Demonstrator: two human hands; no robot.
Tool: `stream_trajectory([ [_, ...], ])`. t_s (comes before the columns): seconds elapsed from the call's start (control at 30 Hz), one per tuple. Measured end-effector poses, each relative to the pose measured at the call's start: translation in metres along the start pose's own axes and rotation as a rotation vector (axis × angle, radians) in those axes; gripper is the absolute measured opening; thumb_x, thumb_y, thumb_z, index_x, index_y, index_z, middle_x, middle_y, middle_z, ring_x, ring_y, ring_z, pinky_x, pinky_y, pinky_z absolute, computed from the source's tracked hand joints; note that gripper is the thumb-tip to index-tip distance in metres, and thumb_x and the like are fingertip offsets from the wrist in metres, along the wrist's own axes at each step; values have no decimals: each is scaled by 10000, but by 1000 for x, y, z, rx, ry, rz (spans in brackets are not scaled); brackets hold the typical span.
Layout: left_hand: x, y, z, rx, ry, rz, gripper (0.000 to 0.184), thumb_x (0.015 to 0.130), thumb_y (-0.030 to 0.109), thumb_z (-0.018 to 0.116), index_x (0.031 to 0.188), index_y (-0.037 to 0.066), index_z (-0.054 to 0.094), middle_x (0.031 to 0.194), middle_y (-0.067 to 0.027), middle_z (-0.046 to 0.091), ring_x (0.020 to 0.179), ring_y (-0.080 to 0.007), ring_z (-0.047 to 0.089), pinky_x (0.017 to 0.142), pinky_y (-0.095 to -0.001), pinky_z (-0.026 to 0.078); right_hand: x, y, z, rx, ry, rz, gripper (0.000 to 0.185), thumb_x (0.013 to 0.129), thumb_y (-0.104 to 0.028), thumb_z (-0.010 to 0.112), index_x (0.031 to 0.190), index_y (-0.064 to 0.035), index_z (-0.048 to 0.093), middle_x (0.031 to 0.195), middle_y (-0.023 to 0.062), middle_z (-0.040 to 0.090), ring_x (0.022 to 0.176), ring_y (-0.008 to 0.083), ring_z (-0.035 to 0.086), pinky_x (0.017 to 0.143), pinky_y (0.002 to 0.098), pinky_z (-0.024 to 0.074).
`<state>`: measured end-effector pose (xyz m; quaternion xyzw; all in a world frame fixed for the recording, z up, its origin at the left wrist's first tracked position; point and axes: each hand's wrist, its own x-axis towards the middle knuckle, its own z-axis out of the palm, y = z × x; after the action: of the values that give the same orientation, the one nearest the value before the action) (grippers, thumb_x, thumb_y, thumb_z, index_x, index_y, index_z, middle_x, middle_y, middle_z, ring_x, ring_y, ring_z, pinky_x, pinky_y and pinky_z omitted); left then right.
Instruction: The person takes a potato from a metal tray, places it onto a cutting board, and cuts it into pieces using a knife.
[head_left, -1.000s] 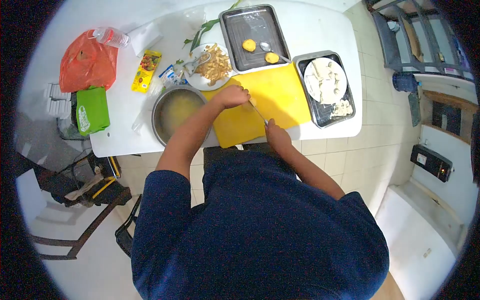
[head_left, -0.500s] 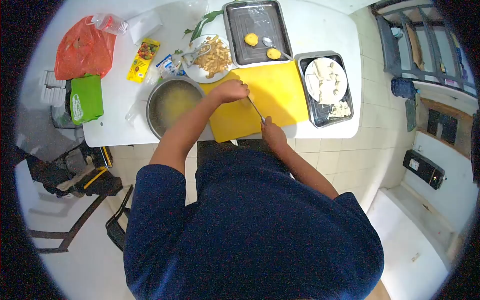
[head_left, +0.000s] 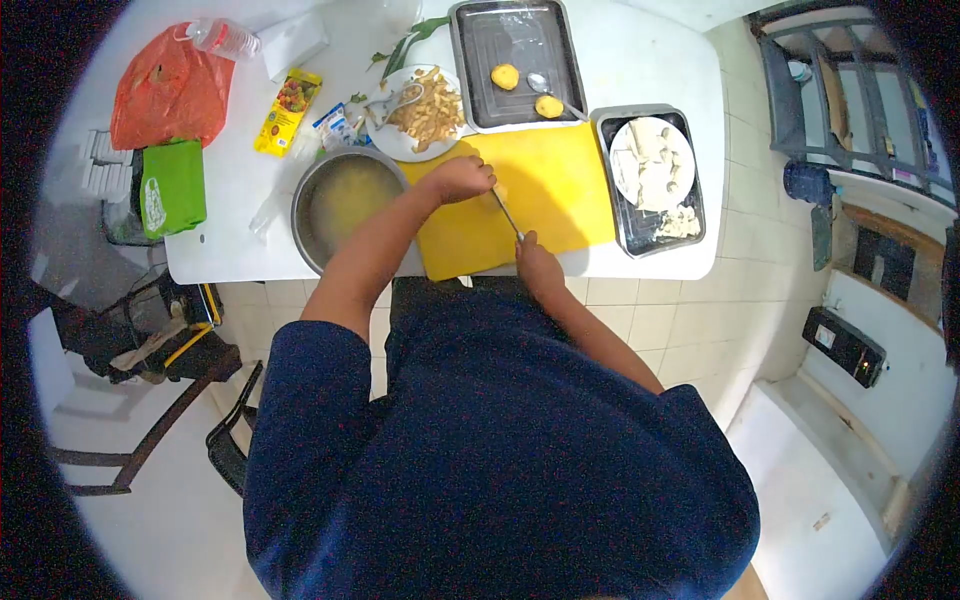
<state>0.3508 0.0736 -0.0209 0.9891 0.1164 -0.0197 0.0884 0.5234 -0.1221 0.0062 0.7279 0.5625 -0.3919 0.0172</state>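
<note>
Right hand (head_left: 538, 262) shifted slightly left, gripping a thin utensil (head_left: 507, 214); left hand (head_left: 462, 179) curled closed.

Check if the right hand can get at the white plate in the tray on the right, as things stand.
Probably yes: only open yellow cutting board and the tray's low rim seem to lie between. But the right hand grips a knife, so taking the white plate likely means freeing it first.
</note>
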Motion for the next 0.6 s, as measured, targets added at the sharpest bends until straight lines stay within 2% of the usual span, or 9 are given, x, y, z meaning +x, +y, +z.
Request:
stream_trajectory([
  [0.13,1,-1,-3,13,-80,5,119,759,143,547,829,55,582,842,-103,592,857,-277,612,690,-373,543,-2,4,-1,-6,51,-33,302,960,-299,429,986,1,402,715,263,619,686,447,618,610,544,484],
  [0.23,-2,3,-3,0,102,6,62,727,112,564,747,62,594,764,-94,613,748,-272,632,646,-372,538,0,4,0,-31,51,-36,316,961,-311,426,990,3,403,710,258,621,685,442,622,608,543,487],
  [0.33,-4,4,-3,48,121,11,75,728,112,564,759,54,600,761,-94,617,753,-273,636,655,-365,540,0,3,-1,-24,16,-22,363,967,-352,385,1033,3,420,754,258,635,712,440,630,631,552,493],
  [0.6,0,8,-4,99,50,-16,103,738,113,561,785,42,618,805,-106,642,758,-275,643,668,-365,545,4,8,8,-61,74,-22,346,978,-352,355,1002,-17,439,762,247,640,712,430,637,624,547,501],
])
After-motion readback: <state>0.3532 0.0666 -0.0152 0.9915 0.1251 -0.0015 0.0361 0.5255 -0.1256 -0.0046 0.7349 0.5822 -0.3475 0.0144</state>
